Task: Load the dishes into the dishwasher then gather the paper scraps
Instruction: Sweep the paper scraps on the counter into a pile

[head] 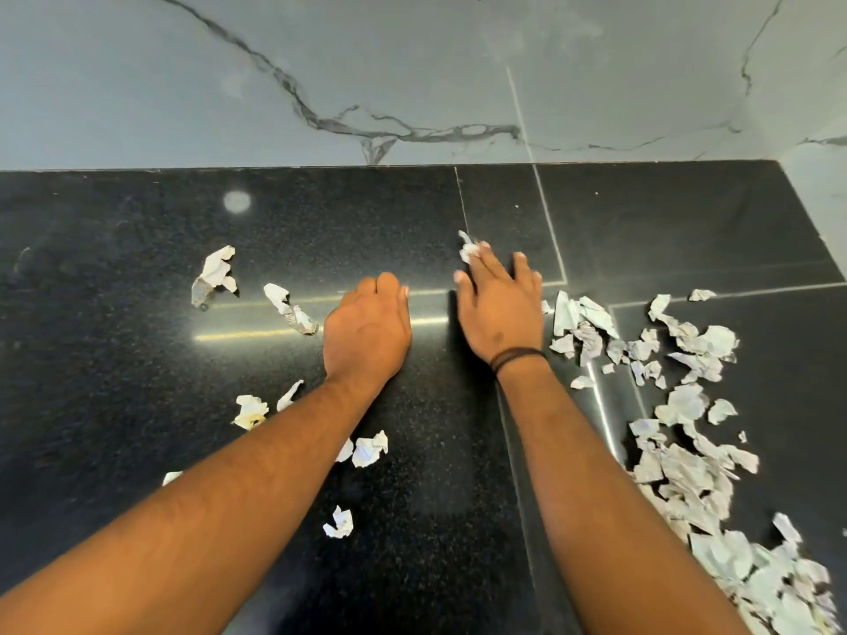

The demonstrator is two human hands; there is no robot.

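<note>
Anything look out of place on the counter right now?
Yes: torn paper scraps litter the black counter, thick on the right, loose ones left. The right hand reaches one scrap; the left hand is curled.

The polished black stone countertop is flecked all over with fine pale speckles and crossed by thin light seam lines. Behind it, the glossy grey marble-look wall tiles carry dark, branching veins. The crumpled torn paper scraps are white to pale grey, some with faint print; one crumpled scrap shows a yellowish stain. A thin black cord wristband circles one wrist.
</note>
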